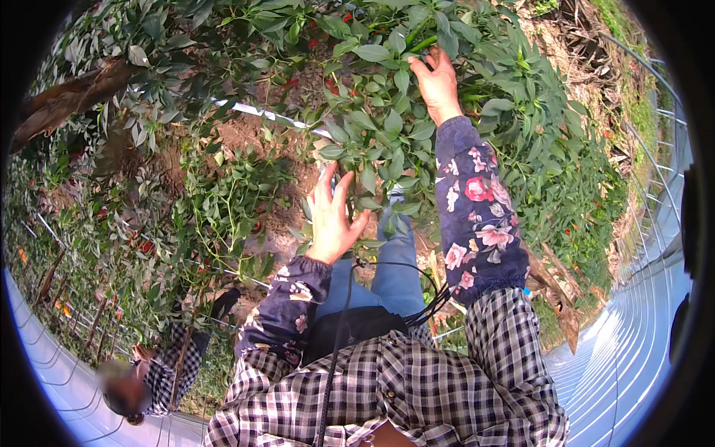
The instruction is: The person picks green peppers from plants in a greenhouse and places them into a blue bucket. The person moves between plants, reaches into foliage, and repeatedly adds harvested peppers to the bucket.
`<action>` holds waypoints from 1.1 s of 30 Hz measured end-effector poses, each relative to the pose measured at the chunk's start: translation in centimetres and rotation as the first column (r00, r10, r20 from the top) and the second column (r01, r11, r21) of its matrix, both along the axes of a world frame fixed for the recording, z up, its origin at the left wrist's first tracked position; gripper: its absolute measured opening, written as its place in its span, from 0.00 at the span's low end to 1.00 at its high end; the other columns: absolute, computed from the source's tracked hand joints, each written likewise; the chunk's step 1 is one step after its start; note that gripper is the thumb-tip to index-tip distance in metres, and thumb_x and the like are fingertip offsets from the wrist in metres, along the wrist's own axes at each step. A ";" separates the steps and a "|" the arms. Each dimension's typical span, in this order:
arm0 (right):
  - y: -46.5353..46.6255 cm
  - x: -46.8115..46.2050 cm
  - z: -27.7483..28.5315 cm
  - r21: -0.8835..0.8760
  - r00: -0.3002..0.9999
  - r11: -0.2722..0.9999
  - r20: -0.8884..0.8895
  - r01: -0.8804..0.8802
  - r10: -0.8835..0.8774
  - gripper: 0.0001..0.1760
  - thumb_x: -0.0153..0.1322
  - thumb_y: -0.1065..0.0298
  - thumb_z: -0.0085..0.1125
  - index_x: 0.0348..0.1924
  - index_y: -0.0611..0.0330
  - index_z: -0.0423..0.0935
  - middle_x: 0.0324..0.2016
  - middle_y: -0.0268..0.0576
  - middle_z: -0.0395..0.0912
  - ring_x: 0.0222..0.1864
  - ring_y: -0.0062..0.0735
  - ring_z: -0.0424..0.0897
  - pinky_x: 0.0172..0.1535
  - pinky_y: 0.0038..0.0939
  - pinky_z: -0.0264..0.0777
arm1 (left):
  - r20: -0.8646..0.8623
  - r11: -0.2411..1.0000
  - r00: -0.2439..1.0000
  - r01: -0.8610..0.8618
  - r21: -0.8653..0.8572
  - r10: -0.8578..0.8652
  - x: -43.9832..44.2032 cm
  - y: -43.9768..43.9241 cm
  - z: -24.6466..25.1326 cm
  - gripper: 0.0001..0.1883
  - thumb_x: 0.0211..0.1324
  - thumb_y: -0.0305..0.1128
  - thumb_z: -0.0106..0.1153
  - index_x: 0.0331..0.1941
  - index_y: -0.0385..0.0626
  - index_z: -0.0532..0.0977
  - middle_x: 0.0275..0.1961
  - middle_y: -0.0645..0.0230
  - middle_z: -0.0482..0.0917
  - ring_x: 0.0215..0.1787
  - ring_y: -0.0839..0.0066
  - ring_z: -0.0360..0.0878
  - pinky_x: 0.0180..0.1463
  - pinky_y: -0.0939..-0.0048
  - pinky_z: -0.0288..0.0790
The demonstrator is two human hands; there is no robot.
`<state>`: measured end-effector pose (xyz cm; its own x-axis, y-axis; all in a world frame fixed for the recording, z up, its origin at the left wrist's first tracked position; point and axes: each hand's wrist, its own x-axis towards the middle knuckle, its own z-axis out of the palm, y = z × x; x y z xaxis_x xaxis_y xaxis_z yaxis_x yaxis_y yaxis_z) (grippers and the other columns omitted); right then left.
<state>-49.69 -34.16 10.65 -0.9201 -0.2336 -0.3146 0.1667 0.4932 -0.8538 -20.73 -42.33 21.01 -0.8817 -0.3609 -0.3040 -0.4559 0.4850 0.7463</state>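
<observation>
A leafy green pepper plant (391, 120) stands before me, its stems partly hidden by leaves. My right hand (437, 84) reaches up into its upper foliage, fingertips beside a slender green chili pepper (423, 44). Leaves cover some of those fingers, so I cannot tell whether they grip the pepper or a stem. Lower down, my left hand (334, 215) is raised with fingers and thumb apart, at the left edge of the plant's leaves. It holds nothing that I can see. Both forearms wear dark floral sleeve covers.
White cord (268, 114) runs across the row. A brown wooden post (72, 100) leans in at upper left. Black cables (430, 290) loop by my waist. Another person (173, 369) in checked clothing is at lower left. The ribbed greenhouse wall (620, 335) curves along the right.
</observation>
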 end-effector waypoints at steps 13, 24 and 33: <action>2.0 10.9 3.7 0.241 0.764 0.767 -0.125 -0.595 0.633 0.29 0.60 0.71 0.62 0.56 0.60 0.72 0.58 0.53 0.68 0.60 0.54 0.67 0.62 0.46 0.62 | 0.214 0.915 0.950 0.284 -0.289 -0.227 -9.4 -6.2 -4.1 0.30 0.54 0.38 0.62 0.62 0.48 0.68 0.48 0.53 0.77 0.49 0.55 0.75 0.55 0.57 0.66; 17.0 -4.0 5.3 0.065 0.920 0.917 -0.029 0.393 -0.392 0.28 0.71 0.74 0.58 0.63 0.68 0.65 0.56 0.47 0.75 0.55 0.31 0.75 0.57 0.29 0.67 | 0.062 0.989 0.996 0.054 0.140 -0.063 -2.1 1.1 -4.3 0.40 0.42 0.25 0.65 0.65 0.43 0.64 0.56 0.46 0.71 0.57 0.48 0.71 0.61 0.56 0.68; 18.7 -2.2 6.0 0.064 0.918 0.918 0.056 0.390 -0.394 0.26 0.72 0.69 0.54 0.63 0.64 0.66 0.57 0.42 0.74 0.54 0.32 0.76 0.50 0.31 0.72 | 0.105 0.985 0.994 0.018 0.173 -0.037 -1.2 1.1 -5.8 0.37 0.46 0.24 0.60 0.66 0.48 0.64 0.57 0.47 0.70 0.58 0.48 0.70 0.61 0.55 0.67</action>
